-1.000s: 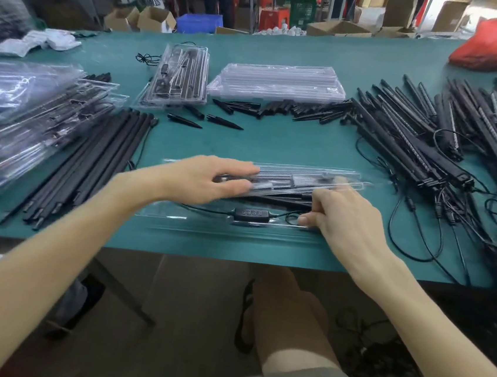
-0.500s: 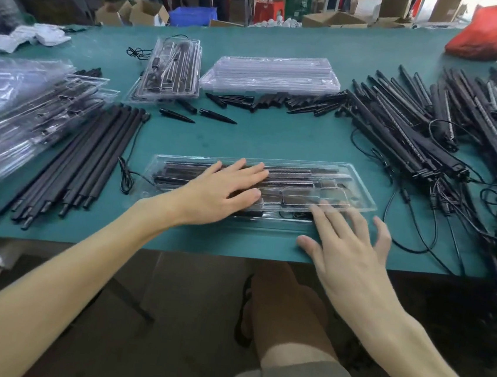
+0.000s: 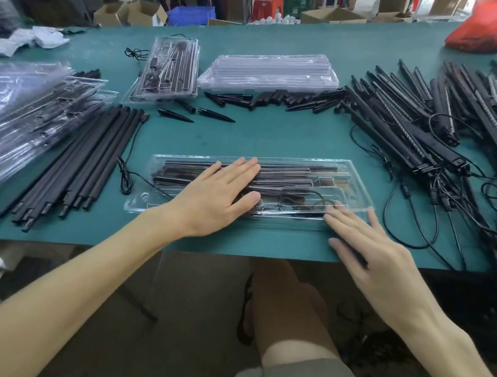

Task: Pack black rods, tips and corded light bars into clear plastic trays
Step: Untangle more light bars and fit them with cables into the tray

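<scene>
1. The step in hand appears to be closing a filled tray: the clear plastic tray point(image 3: 355, 181) is lying near the front edge of the green desk point(image 3: 277, 136), already loaded with black rods and a coiled cord, and both hands are pressing flat on its lid.
2. The left hand point(image 3: 219, 194) is lying palm down over the tray's left-middle, fingers spread and straight, its grip open and holding nothing; it is simply bearing down on the plastic.
3. The right hand point(image 3: 367, 247) is also flat and open, its fingertips touching the tray's near right edge while the palm is hanging over the desk beside it.
4. The tray is thus sitting under the left palm and just ahead of the right fingers, not clasped by either.
5. Next, in my judgement, the lid needs pressing along its rim until it snaps shut, then the tray should be going to the stack of packed trays point(image 3: 27, 122) at the left.
6. Supplies are waiting: loose black rods point(image 3: 84, 159) just left of the tray, tips point(image 3: 215, 114) beyond it, empty trays point(image 3: 268, 70) further back, and corded light bars point(image 3: 431, 124) heaped at the right.
</scene>
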The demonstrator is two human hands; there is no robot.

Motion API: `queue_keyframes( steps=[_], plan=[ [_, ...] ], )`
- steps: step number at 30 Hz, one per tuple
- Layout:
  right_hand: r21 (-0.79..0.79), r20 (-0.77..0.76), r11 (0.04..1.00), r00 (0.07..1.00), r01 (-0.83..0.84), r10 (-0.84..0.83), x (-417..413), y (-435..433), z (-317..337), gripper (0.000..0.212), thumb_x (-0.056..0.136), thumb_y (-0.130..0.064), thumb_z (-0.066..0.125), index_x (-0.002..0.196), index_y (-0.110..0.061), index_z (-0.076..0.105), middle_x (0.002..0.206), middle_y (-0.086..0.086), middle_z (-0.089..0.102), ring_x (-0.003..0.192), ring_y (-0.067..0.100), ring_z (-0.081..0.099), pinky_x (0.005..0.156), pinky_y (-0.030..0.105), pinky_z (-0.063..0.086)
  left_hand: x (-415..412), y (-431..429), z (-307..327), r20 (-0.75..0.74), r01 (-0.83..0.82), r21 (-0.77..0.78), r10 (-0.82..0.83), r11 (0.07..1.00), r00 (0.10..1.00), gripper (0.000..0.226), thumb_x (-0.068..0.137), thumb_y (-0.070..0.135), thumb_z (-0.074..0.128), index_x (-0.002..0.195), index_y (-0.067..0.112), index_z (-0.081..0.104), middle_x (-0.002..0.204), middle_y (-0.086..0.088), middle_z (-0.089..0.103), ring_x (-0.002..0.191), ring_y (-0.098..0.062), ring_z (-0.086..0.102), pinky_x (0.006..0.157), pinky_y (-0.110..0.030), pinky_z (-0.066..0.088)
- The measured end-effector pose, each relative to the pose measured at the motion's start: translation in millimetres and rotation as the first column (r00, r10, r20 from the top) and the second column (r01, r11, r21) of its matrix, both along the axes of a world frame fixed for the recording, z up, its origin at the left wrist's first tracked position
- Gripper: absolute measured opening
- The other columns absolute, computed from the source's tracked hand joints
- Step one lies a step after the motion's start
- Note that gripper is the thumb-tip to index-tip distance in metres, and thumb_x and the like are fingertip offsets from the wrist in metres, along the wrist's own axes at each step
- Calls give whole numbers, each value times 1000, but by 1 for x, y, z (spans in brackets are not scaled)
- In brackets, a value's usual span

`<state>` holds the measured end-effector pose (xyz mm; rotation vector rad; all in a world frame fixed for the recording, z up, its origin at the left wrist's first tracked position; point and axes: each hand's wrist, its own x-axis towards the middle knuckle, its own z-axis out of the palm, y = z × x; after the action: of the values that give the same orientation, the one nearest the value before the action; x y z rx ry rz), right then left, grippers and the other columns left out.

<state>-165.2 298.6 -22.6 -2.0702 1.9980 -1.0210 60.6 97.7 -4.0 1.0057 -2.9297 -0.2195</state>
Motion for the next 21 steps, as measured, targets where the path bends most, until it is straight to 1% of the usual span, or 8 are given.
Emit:
queue_keyframes(
  steps=[2, 7, 10, 12, 14, 17, 20, 21],
  plan=[
    [-36, 33, 999, 999, -17, 18, -5, 2, -2, 47, 95, -10, 63, 141, -11, 55, 147, -4, 51, 142, 4, 39, 122, 43, 28, 0, 1, 0, -2, 0, -8, 0, 1000, 1000, 72, 99, 63, 7, 161, 29, 3, 167, 18, -5, 150, 4, -11, 126, -34, -4],
    [-174, 54, 985, 998, 20, -11, -3, 4, -6, 34, 92, -1, 64, 126, -4, 67, 135, 2, 63, 132, 10, 54, 117, 44, 38, -1, 1, 0, 11, -9, -26, 9, 1000, 1000, 69, 101, 61, 9, 161, 29, 2, 167, 18, -5, 151, 4, -11, 126, -35, -3],
    [-278, 62, 955, 994, 103, -89, -5, 11, -9, 27, 92, 0, 64, 118, -2, 71, 123, 4, 70, 119, 13, 64, 110, 33, 45, 0, 2, 0, 7, -8, -25, 8, 1000, 1000, 70, 100, 62, 8, 161, 29, 3, 167, 18, -4, 151, 4, -10, 126, -34, -3],
    [-300, 86, 937, 984, 176, -157, -8, 15, -7, 22, 94, -3, 62, 113, -4, 71, 112, 2, 70, 107, 15, 67, 100, 26, 50, -1, 2, -1, 1, -8, -34, 8, 999, 1000, 71, 99, 63, 7, 161, 29, 4, 167, 18, -3, 151, 3, -10, 126, -35, -3],
    [-287, 119, 926, 969, 244, -218, -13, 17, -3, 17, 95, -5, 61, 110, -6, 70, 105, 2, 67, 98, 15, 65, 90, 25, 51, -1, 2, -1, 5, -9, -47, 9, 999, 1000, 72, 98, 64, 5, 161, 29, 3, 167, 17, -3, 151, 3, -10, 126, -36, -2],
    [-239, 172, 916, 943, 321, -285, -18, 13, 6, 18, 96, -12, 63, 114, -11, 67, 107, 0, 63, 87, 11, 61, 80, 20, 50, -2, 2, -2, 13, -6, -60, 7, 998, 1000, 75, 97, 67, 1, 161, 29, 3, 167, 17, -4, 151, 2, -10, 126, -37, -1],
    [-130, 277, 922, 906, 366, -320, -19, 3, 16, 24, 99, -25, 61, 120, -14, 63, 111, -3, 59, 91, 7, 61, 77, 20, 52, -1, 2, -2, 13, -5, -62, 6, 998, 1000, 78, 93, 69, -2, 161, 30, 2, 167, 18, -5, 151, 2, -11, 126, -37, -2],
    [-62, 305, 924, 889, 378, -343, -19, -2, 18, 27, 99, -29, 59, 122, -15, 62, 113, -3, 59, 91, 6, 62, 77, 23, 55, -1, 2, -2, 12, -3, -61, 4, 998, 1000, 79, 92, 69, -3, 161, 31, 2, 166, 19, -5, 151, 2, -11, 126, -37, -2]
  ],
)
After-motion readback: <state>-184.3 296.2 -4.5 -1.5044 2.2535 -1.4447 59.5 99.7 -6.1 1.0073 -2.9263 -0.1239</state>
